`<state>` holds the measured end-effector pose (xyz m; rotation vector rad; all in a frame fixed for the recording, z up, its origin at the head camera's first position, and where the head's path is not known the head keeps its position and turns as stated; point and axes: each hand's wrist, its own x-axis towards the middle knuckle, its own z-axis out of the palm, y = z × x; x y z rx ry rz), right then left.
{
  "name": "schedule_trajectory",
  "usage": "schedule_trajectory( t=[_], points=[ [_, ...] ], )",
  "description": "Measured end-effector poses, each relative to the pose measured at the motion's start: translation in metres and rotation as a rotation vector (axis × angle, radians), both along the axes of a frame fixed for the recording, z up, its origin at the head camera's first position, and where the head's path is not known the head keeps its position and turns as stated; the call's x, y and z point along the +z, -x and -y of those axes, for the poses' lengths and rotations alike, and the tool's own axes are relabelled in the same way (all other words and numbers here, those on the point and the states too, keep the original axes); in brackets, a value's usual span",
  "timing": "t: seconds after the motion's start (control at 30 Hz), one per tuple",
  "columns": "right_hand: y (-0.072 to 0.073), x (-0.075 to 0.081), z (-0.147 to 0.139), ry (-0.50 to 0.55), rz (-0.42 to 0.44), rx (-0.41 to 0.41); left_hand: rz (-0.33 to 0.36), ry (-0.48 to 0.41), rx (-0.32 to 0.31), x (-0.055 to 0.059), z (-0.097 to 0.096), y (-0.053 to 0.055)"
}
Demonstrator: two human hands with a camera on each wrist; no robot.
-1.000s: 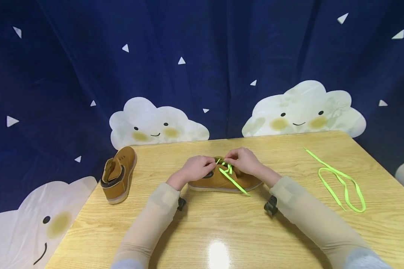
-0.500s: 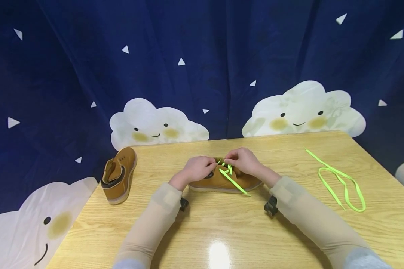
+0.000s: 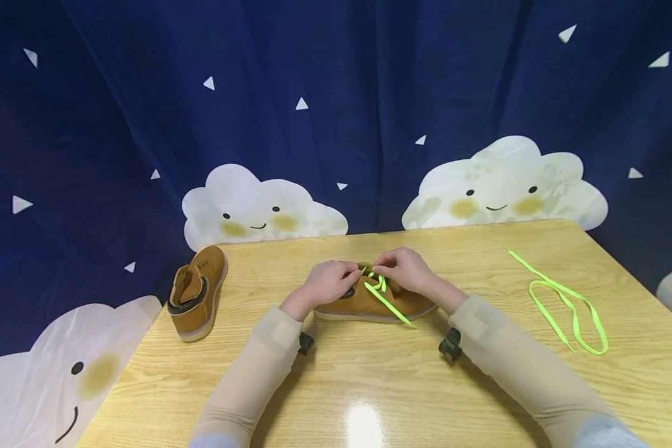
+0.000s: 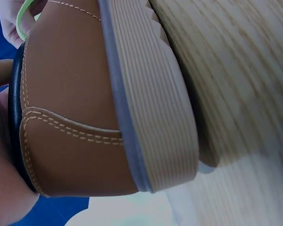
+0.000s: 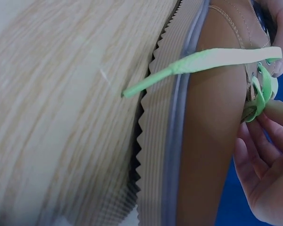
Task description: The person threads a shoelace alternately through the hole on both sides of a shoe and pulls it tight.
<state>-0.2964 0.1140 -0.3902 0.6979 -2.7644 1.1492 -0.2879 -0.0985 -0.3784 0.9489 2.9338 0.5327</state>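
Note:
A brown leather shoe lies across the middle of the table, toe to the right. Its neon green shoelace runs through several eyelets, and one end hangs over the near side. My left hand is at the shoe's opening, its thumb and forefinger pinching the lace near the top eyelets. From the other side, my right hand pinches the lace lower down the eyelet row. In the right wrist view, the right fingers lie close under the laced part. The left fingertips are partly hidden in the left wrist view.
A second brown shoe, with no lace in it, stands at the table's left edge. Another neon green shoelace lies loosely looped on the right of the wooden table. A dark blue curtain with clouds hangs behind.
My left hand and forearm have shifted very slightly to the right. The right hand, both shoes and the loose lace stay almost where they were.

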Motion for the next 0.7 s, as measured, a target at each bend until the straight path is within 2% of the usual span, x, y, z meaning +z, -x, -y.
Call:
schedule_trajectory(
  t=[0.17, 0.33, 0.47, 0.57, 0.7],
  points=[
    [0.0, -0.001, 0.001, 0.006, 0.008, 0.0, -0.021, -0.002, 0.013, -0.001, 0.0, 0.0],
    [0.0, -0.002, 0.002, 0.026, 0.015, 0.005, -0.092, -0.024, 0.058, -0.006, -0.002, -0.001],
    [0.002, -0.003, -0.001, 0.051, 0.052, 0.044, -0.149, -0.036, 0.082, -0.01, -0.004, -0.002],
    [0.006, -0.004, -0.005, 0.104, 0.146, 0.066, -0.169, -0.038, 0.089, -0.012, -0.005, -0.002],
    [0.012, -0.002, -0.006, 0.183, 0.3, 0.042, -0.182, -0.039, 0.102, -0.012, -0.006, -0.002]
  ],
)
